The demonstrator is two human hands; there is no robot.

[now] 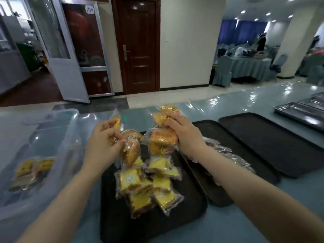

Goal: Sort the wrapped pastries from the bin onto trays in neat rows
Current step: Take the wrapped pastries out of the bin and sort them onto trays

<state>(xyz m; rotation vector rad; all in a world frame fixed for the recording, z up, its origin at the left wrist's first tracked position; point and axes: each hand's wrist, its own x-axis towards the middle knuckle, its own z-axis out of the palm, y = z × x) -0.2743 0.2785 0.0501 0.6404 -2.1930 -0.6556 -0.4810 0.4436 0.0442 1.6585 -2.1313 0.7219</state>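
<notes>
Banquet-hall table (228, 106): both hands carry pastries over the near black tray (112, 216).
Left hand (103, 142) and right hand (185, 135) each clutch several wrapped pastries (163, 137), likely for lining up.

Head view, downward (close) over table (228, 230)

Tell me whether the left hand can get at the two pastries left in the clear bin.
Probably not yet: the left hand already holds wrapped pastries. The bin is open-topped beside it, its two pastries uncovered.
</notes>
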